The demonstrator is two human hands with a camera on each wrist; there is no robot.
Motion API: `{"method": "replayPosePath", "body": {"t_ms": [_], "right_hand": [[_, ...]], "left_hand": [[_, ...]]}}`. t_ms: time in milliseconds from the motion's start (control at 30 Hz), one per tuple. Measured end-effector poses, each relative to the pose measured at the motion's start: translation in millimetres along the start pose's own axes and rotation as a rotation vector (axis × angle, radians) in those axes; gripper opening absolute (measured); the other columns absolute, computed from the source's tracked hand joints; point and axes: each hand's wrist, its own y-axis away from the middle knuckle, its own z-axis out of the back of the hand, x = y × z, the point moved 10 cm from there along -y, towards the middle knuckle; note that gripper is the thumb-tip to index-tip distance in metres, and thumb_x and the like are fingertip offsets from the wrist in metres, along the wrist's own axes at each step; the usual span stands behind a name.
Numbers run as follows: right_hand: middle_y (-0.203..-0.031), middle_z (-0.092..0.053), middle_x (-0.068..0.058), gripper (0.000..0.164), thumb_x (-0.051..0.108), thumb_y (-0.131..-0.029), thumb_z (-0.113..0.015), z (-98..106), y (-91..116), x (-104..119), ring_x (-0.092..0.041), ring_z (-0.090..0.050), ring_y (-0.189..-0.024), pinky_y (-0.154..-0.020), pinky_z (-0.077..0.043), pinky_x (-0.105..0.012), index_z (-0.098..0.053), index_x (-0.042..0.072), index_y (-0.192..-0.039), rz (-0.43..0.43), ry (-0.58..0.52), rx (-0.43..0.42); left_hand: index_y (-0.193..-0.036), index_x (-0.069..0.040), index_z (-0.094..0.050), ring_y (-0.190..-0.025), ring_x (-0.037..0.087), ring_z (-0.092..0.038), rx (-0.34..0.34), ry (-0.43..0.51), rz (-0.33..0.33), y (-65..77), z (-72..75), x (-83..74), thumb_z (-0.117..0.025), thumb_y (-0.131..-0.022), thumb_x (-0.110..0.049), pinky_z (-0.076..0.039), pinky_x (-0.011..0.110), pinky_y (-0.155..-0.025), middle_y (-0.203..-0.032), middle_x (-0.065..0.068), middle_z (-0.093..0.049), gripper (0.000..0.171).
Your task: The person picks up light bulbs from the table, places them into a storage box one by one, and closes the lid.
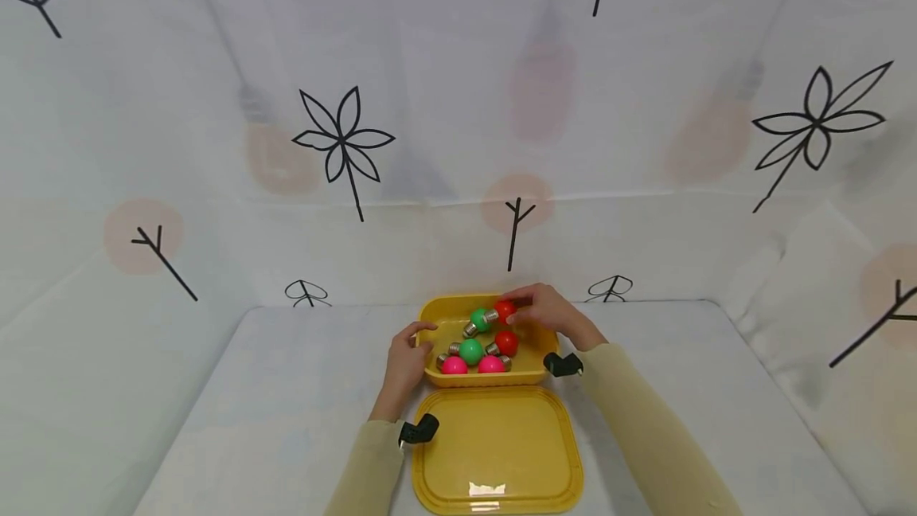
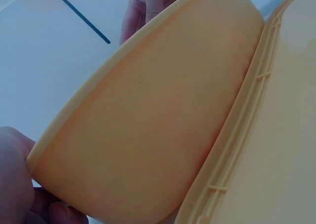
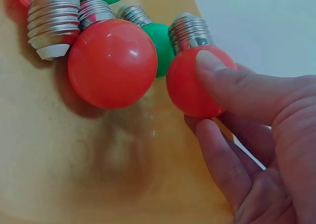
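Observation:
A yellow bin [image 1: 444,309] holds several small round light bulbs with silver screw bases. My right hand [image 1: 548,313] reaches over its far right part and pinches a red light bulb [image 3: 195,81] between thumb and fingers, screw base pointing away. Another red bulb [image 3: 113,63] lies in the bin beside it, with green bulbs [image 1: 471,352] and pink bulbs [image 1: 454,365] nearer the front wall. At the bin's left side, my left hand [image 1: 405,361] grips the wall, fingers bent at the rim. That hand shows at the lower left of the left wrist view, partly hidden by the bin.
Directly in front of the bin, a flat yellow lid [image 1: 497,444] lies on the white-covered table [image 1: 286,420]. Behind, a white cloth [image 1: 430,245] with printed plants and bulbs hangs close to the bin's far side.

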Motion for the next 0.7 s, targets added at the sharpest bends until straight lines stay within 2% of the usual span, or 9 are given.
{"method": "replayPosePath", "body": {"t_ms": [67, 100, 167, 267, 367, 433, 700], "right_hand": [[-0.117, -0.069, -0.008, 0.038, 0.012, -0.087, -0.073, -0.5, 1.0, 0.5, -0.027, -0.058, -0.107, -0.098, -0.047, -0.047, -0.071, 0.011, -0.124, 0.001, 0.005, 0.004], [-0.118, -0.068, -0.008, 0.037, 0.012, -0.087, -0.073, -0.9, 1.4, 0.6, -0.027, -0.058, -0.107, -0.098, -0.047, -0.047, -0.071, 0.010, -0.124, 0.002, 0.007, 0.007], [-0.119, -0.068, -0.009, 0.037, 0.012, -0.087, -0.074, -1.8, 1.6, 1.3, -0.027, -0.058, -0.108, -0.098, -0.046, -0.047, -0.071, 0.011, -0.124, 0.005, 0.009, 0.012], [-0.120, -0.068, -0.008, 0.037, 0.012, -0.086, -0.075, -2.7, 1.2, 1.8, -0.028, -0.058, -0.109, -0.098, -0.046, -0.047, -0.072, 0.012, -0.123, 0.008, 0.021, 0.020], [-0.120, -0.068, -0.007, 0.038, 0.012, -0.085, -0.076, -3.7, -1.0, 0.5, -0.027, -0.058, -0.107, -0.097, -0.047, -0.046, -0.072, 0.013, -0.123, 0.010, 0.044, 0.030], [-0.119, -0.068, -0.006, 0.038, 0.012, -0.085, -0.076, -3.9, -2.3, -1.5, -0.025, -0.058, -0.106, -0.096, -0.047, -0.045, -0.072, 0.013, -0.123, 0.005, 0.059, 0.034], [-0.115, -0.068, -0.006, 0.037, 0.010, -0.084, -0.077, -5.3, -2.6, 0.3, -0.025, -0.057, -0.101, -0.095, -0.048, -0.045, -0.073, 0.014, -0.121, 0.014, 0.117, 0.043]], "left_hand": [[-0.110, -0.015, -0.071, -0.098, 0.027, -0.055, 0.000, 0.001, 0.002, 0.8, -0.3, 0.5, -0.059, -0.091, 0.000, -0.047, 0.030, -0.065, -0.140, 0.014, -0.053, 0.028], [-0.110, -0.015, -0.071, -0.108, 0.029, -0.054, -0.001, 0.001, 0.004, 1.2, -0.4, 0.8, -0.058, -0.091, 0.000, -0.051, 0.033, -0.073, -0.141, 0.013, -0.053, 0.028], [-0.111, -0.015, -0.071, -0.119, 0.031, -0.048, -0.002, 0.000, 0.006, 1.8, -0.3, 1.5, -0.058, -0.091, -0.001, -0.051, 0.034, -0.077, -0.144, 0.013, -0.051, 0.028], [-0.112, -0.014, -0.071, -0.120, 0.032, -0.048, -0.005, -0.001, 0.009, 3.2, 0.1, 1.7, -0.058, -0.091, -0.001, -0.052, 0.034, -0.076, -0.145, 0.014, -0.050, 0.028], [-0.112, -0.014, -0.071, -0.114, 0.031, -0.049, -0.005, 0.001, 0.014, 3.7, 0.4, 1.5, -0.058, -0.091, -0.001, -0.046, 0.028, -0.066, -0.144, 0.014, -0.050, 0.028], [-0.112, -0.014, -0.071, -0.115, 0.031, -0.048, -0.003, -0.001, 0.012, 3.6, 0.3, 1.0, -0.058, -0.091, -0.001, -0.048, 0.028, -0.069, -0.145, 0.013, -0.049, 0.028], [-0.112, -0.013, -0.071, -0.117, 0.032, -0.048, 0.000, 0.005, -0.001, 2.5, 0.7, -2.8, -0.058, -0.090, 0.001, -0.045, 0.027, -0.065, -0.144, 0.015, -0.050, 0.029]]}}
